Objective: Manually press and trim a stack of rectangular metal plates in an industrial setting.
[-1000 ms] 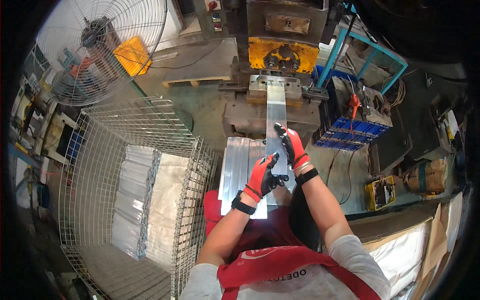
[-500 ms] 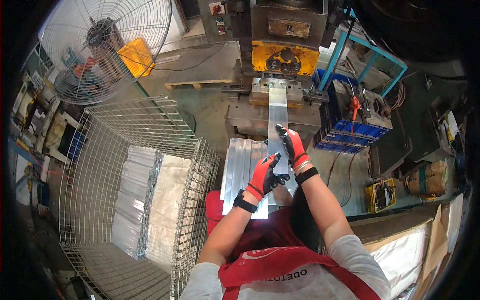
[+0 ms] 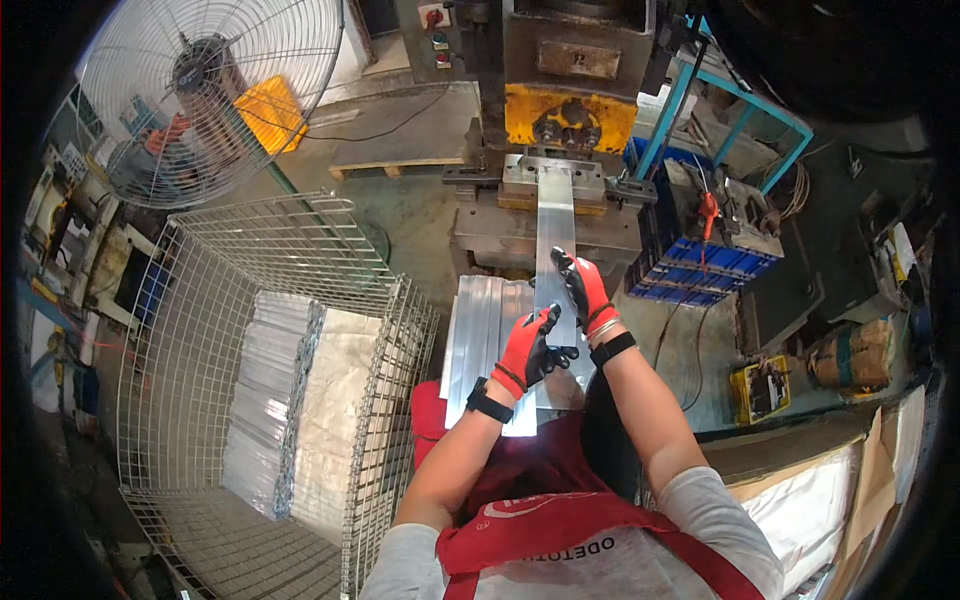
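Observation:
A long flat metal strip (image 3: 556, 235) runs away from me, its far end lying in the die (image 3: 521, 180) of a press (image 3: 577, 60). Both my hands wear red gloves with black palms and fingers. My left hand (image 3: 532, 350) is closed on the strip's near end at its left edge. Farther up, my right hand (image 3: 582, 288) grips the right edge, thumb over the top face. The fingers beneath the strip are hidden. Just left of it, a stack of similar metal strips (image 3: 480, 330) lies in front of my red apron (image 3: 520, 480).
To the left stands a wire mesh cage (image 3: 380, 400) with more metal strips (image 3: 265, 390) inside, and a large fan (image 3: 205, 75) behind it. Blue crates (image 3: 690, 270) topped with tools are right of the press; a small yellow bin (image 3: 763, 390) sits nearer.
The yellow-fronted press part above the die has shifted slightly. My hands and the strip stay nearly in place.

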